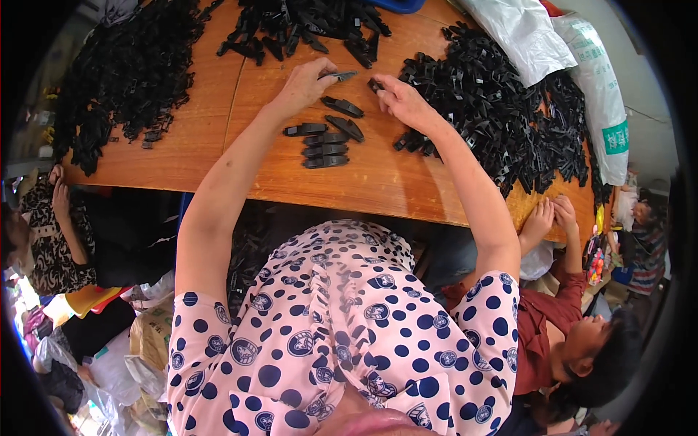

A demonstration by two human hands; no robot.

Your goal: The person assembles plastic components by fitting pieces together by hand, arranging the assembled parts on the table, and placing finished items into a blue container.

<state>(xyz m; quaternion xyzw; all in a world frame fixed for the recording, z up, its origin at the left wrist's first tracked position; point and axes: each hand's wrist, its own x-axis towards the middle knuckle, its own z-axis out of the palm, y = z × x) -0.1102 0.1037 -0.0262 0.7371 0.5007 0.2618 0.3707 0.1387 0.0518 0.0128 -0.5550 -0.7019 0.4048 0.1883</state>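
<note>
My left hand [305, 86] is above the wooden table, pinching a slim dark plastic piece [343, 75] that points to the right. Opposite it, my right hand [406, 102] grips a small black plastic part [375, 85] between thumb and fingers. The two held pieces are close but apart. Just below my hands lie loose, long black plastic pieces [343, 107], one of them tilted [345, 128]. Nearer to me, several similar pieces sit in a short stacked row [325, 151]. Their exact kind I cannot make out.
Large heaps of black plastic parts cover the table's left [138, 73], far side [305, 25] and right [502, 109]. White plastic sacks [600, 87] lie along the right edge. A person in red [556, 312] sits at my right; another person's hands [61, 192] show at left.
</note>
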